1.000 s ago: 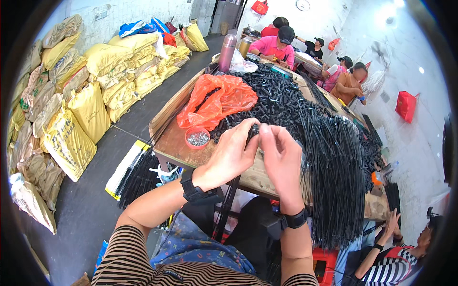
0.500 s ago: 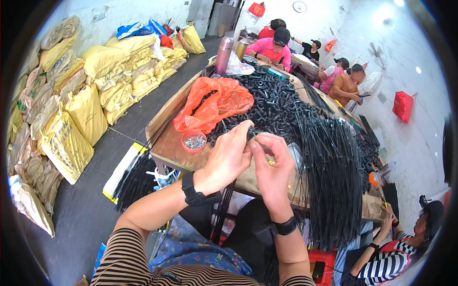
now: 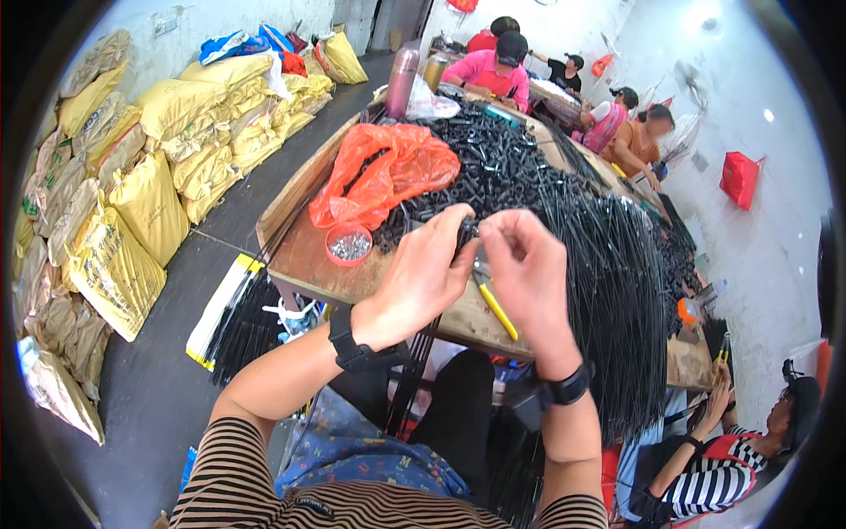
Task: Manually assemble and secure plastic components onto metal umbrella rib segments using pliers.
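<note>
Over the near edge of the table, my left hand [image 3: 425, 280] is closed around a small black plastic part [image 3: 468, 228] that pokes out between thumb and fingers. My right hand [image 3: 530, 269] is pinched just beside it; whatever sits in its fingertips is too small to make out. Below the hands, a yellow-handled tool [image 3: 499, 312] lies on the wooden table [image 3: 298, 256]. Small metal pieces fill a red dish [image 3: 347, 257] left of my hands. Behind them spreads a heap of black plastic parts [image 3: 507, 163], next to a crumpled orange plastic bag [image 3: 414, 163].
Long black cables [image 3: 617, 335] hang over the table edge at right. A pink flask [image 3: 402, 84] stands at the far corner. Stuffed yellow sacks [image 3: 119, 264] are piled at left. One co-worker [image 3: 731, 467] sits at lower right; several others work farther back.
My right hand has drawn slightly right and up, away from my left. The yellow-handled tool shows more fully beneath them. The view has shifted a little.
</note>
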### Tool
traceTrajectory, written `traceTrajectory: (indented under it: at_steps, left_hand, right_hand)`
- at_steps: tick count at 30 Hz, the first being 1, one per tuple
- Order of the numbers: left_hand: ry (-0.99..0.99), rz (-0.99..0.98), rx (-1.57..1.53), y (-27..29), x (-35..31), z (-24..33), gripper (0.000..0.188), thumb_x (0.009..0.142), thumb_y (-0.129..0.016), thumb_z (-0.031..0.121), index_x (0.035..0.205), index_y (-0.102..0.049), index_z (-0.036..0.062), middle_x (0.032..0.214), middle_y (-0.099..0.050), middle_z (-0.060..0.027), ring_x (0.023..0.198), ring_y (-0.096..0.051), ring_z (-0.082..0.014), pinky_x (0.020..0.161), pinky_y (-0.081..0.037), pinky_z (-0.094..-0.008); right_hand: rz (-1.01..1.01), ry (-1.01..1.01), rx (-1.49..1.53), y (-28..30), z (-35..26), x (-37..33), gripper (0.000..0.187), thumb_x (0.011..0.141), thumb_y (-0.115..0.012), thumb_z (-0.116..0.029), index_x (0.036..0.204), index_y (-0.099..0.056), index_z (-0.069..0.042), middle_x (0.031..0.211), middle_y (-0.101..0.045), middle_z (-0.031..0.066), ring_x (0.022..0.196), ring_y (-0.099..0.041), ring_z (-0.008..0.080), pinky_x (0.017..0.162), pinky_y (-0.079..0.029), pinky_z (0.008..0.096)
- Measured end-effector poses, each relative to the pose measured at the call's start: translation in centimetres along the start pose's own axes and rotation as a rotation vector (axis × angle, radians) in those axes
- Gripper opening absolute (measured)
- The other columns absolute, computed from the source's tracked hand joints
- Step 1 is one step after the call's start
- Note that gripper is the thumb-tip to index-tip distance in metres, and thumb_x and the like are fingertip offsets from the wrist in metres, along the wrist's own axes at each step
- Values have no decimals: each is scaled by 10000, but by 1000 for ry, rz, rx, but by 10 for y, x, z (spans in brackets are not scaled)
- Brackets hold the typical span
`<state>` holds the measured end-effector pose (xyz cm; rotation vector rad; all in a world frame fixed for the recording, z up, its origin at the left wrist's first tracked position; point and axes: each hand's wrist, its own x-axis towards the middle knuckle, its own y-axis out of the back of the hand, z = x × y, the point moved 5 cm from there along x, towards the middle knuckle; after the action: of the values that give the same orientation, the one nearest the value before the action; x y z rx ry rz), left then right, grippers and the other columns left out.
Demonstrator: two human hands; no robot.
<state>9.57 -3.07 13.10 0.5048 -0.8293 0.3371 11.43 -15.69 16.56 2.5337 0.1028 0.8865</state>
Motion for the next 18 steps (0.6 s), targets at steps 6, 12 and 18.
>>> traceTrajectory:
  at_steps: [6,12,18]
  left_hand:
    - [281,-259,-592,-15,-3,-8,266,896,-541,-57,1131,-439,16,954,-523,-33,795,-573,-109,647,-477,-248]
    - [462,-325,-1189,-13,-11,-2,301,985,-492,235,1193,-456,20,900,-506,-24,715,-526,-99,639,-430,-228]
    - [534,-355,-1188,-12,-9,-11,388,986,-469,334,1212,-530,24,798,-503,1,663,-505,-81,610,-407,-218]
  right_hand:
    - [-378,-560,806,-6,38,6,130,878,-607,-148,851,-614,-21,674,-580,3,558,-527,70,503,-407,195]
    - [-604,-683,1050,-6,46,1,110,897,-598,-169,872,-597,-61,620,-453,-67,481,-371,35,467,-315,178]
    - [-585,-686,1089,-15,52,-7,112,894,-604,-176,917,-614,-66,617,-424,-81,487,-344,30,478,-316,187]
